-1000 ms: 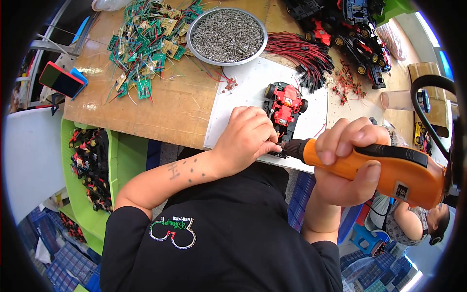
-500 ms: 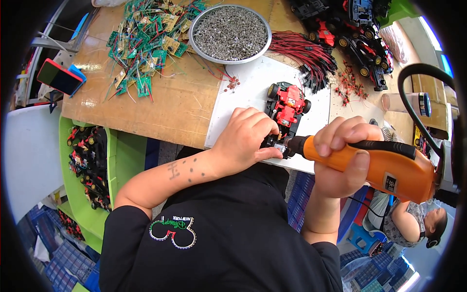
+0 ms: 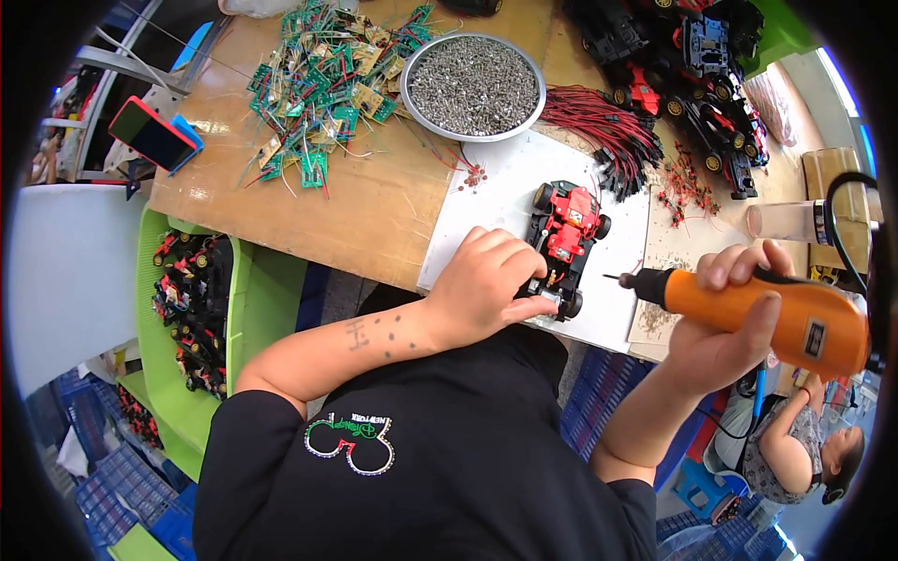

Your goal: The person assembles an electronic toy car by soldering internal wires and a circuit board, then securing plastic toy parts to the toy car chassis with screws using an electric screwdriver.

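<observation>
A toy car chassis (image 3: 571, 224), black with a red middle part and small wheels, lies on a white sheet (image 3: 486, 206) on the bench. My left hand (image 3: 486, 288) grips its near end between thumb and fingers. In my right hand (image 3: 725, 327) is an orange electric screwdriver (image 3: 795, 323), my fingers wrapped round its body. The thin bit (image 3: 613, 277) points left and is clear of the chassis, a short way to its right.
A metal bowl of screws (image 3: 472, 89) stands beyond the chassis. Green circuit boards (image 3: 318, 103) pile up left of it, red and black wires (image 3: 608, 131) right. Toy car chassis (image 3: 711, 103) heap at the far right. A green crate (image 3: 238, 346) stands left; another person (image 3: 795, 439) sits right.
The screwdriver has drawn away from the chassis to the right, its bit now showing. My left hand keeps its grip on the chassis. The whole view has shifted slightly.
</observation>
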